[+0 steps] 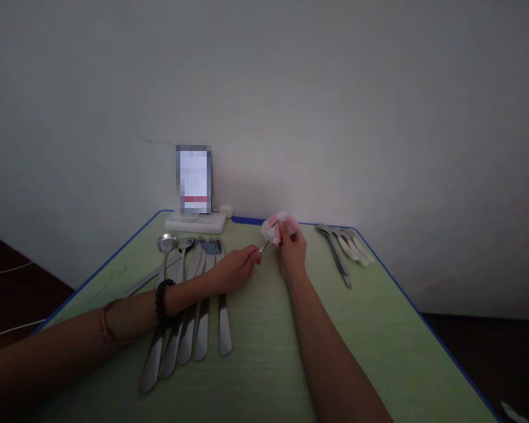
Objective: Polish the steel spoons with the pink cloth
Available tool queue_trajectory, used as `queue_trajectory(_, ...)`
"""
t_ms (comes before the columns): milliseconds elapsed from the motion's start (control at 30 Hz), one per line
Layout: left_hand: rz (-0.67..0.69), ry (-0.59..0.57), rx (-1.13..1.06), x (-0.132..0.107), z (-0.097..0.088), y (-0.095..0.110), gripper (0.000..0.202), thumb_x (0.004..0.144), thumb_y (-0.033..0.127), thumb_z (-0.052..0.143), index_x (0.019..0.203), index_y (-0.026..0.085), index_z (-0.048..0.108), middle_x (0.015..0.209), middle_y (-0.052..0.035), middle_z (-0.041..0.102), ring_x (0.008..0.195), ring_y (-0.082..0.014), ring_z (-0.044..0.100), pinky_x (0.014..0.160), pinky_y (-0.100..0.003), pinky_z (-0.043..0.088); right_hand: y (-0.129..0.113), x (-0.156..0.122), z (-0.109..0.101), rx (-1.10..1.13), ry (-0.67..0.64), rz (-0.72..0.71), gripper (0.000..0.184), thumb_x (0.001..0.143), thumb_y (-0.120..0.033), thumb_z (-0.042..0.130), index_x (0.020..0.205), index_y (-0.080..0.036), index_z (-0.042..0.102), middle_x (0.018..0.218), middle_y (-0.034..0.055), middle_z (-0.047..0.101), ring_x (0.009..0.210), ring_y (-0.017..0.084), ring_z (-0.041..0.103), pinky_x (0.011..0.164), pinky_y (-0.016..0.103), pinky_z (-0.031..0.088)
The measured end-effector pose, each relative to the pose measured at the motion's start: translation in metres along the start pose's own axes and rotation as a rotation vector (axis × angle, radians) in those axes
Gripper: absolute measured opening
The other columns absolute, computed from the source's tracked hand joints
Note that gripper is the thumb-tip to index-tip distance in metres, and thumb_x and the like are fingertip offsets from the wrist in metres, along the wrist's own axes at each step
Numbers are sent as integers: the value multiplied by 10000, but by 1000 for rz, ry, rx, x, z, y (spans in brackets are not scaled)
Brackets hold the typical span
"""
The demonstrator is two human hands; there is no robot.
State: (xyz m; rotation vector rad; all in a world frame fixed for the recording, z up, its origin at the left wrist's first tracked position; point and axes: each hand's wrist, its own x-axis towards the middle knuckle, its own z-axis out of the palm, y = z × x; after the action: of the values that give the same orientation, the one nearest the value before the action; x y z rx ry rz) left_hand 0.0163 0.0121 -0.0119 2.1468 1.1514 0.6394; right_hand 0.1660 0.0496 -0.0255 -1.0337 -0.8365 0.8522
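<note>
My left hand [238, 267] is closed round the handle of a thin metal utensil [263, 247]. Its far end goes into a pink and white cloth [273, 226], so its kind is hidden. Bunched in my right hand [293, 249], the cloth wraps that end, with my thumb pressed on top. Under and beside my left forearm lies a row of metal cutlery [224, 329], with long handles pointing toward me. A ladle-like spoon [166, 241] is at the row's far left end, and fork heads [211, 245] show near my left wrist.
At the back left a phone [194, 179] with a blurred screen stands on a white base [196, 223]. More metal utensils [335, 252] and white-handled ones [355, 249] lie at the back right. The green table [264, 364] has a blue edge and meets a wall [379, 117].
</note>
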Motion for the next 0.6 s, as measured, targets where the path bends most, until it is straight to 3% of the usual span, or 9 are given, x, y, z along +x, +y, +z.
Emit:
queue_trajectory(200,12,14,-83,1,3,-6,266,915,344,289,785,190,462,552,48,426,523,-120,443,541,-235,350,8,6,-7,-20,-325,149,401,644,-510,646,753,-124,656,632,14,632,628,129,532,593,248,397)
queue_trajectory(300,-5,-5,-148,2,5,-6,270,919,359,282,778,193,442,534,54,421,483,-110,433,497,-225,342,10,7,-9,-35,-396,196,394,642,-510,652,718,-124,654,602,12,622,613,130,533,579,249,396)
queue_trajectory(433,-42,-36,-205,0,4,-2,267,920,374,282,787,195,430,482,74,401,411,-95,401,449,-211,330,9,6,-6,25,-373,213,351,641,-469,673,723,-129,647,613,5,628,627,125,542,589,244,409)
queue_trajectory(600,-63,-86,-167,-2,-1,5,299,918,377,281,829,179,487,467,75,422,392,-86,388,442,-198,325,8,7,-3,320,-186,236,226,629,-335,716,760,-166,644,707,-18,657,666,103,571,650,234,453)
